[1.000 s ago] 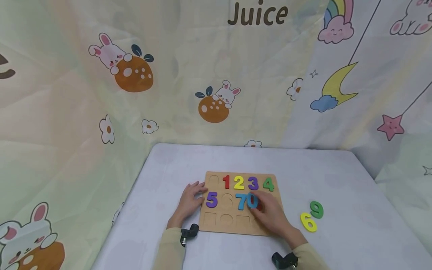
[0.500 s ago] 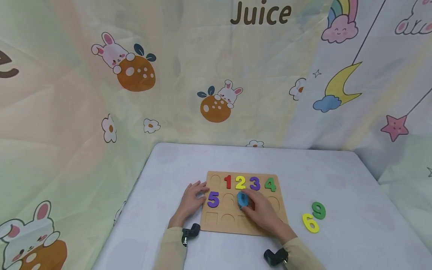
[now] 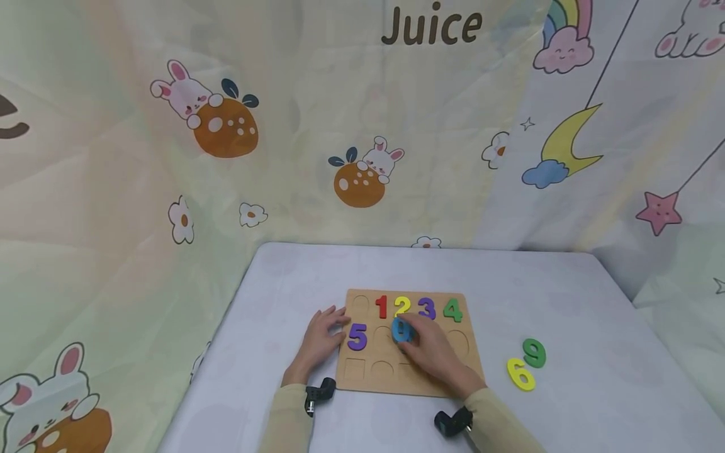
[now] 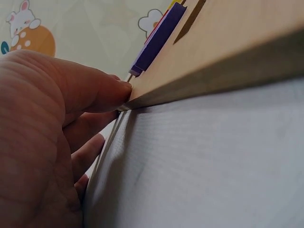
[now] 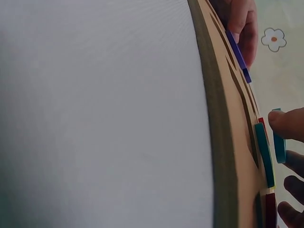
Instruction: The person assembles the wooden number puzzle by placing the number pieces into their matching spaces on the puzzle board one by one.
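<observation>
My right hand (image 3: 435, 353) pinches a blue number 0 piece (image 3: 399, 331) between thumb and fingers over the wooden number board (image 3: 408, 386). In the right wrist view, the held 0 (image 5: 280, 148) hovers just above a blue number 7 piece (image 5: 264, 151) seated in the board. The 0 and the hand cover the 7 in the head view. My left hand (image 3: 320, 343) rests at the board's left edge with fairly straight fingers. Its thumb (image 4: 107, 92) touches the board's corner, near the purple 5 (image 3: 357, 337). Red 1 (image 3: 381, 307), yellow 2, purple 3 and green 4 sit in the top row.
On the white table (image 3: 566, 296), right of the board, lie a green 9 (image 3: 534, 353) and a yellow 6 (image 3: 520, 375). A dark red piece (image 5: 270, 209) sits in the board near my right hand. A printed curtain (image 3: 294, 126) hangs behind the table.
My right hand has moved left with the 0, from beside the 7 to over it, then slightly upward in the head view. The left hand stays at the board's edge.
</observation>
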Available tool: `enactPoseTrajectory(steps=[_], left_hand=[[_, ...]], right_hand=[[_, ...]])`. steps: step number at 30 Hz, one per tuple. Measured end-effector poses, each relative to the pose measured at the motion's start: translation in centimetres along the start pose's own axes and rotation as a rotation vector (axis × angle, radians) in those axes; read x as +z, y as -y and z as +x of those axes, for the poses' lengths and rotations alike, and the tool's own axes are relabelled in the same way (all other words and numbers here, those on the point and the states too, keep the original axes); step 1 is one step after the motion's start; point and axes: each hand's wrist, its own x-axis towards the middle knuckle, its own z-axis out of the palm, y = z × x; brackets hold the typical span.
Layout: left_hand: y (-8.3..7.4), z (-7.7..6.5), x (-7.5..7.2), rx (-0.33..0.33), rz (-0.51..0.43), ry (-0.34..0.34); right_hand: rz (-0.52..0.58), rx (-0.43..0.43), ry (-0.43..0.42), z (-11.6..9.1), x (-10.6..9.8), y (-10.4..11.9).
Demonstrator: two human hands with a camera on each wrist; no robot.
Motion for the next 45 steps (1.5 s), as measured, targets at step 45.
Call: enactPoseTrajectory(steps=[45], left_hand=[[0.2,0.1,0.5,-0.019,-0.005,-0.004]], right_hand=[[-0.035,-0.043,0.149,4.9,3.2,2.1]])
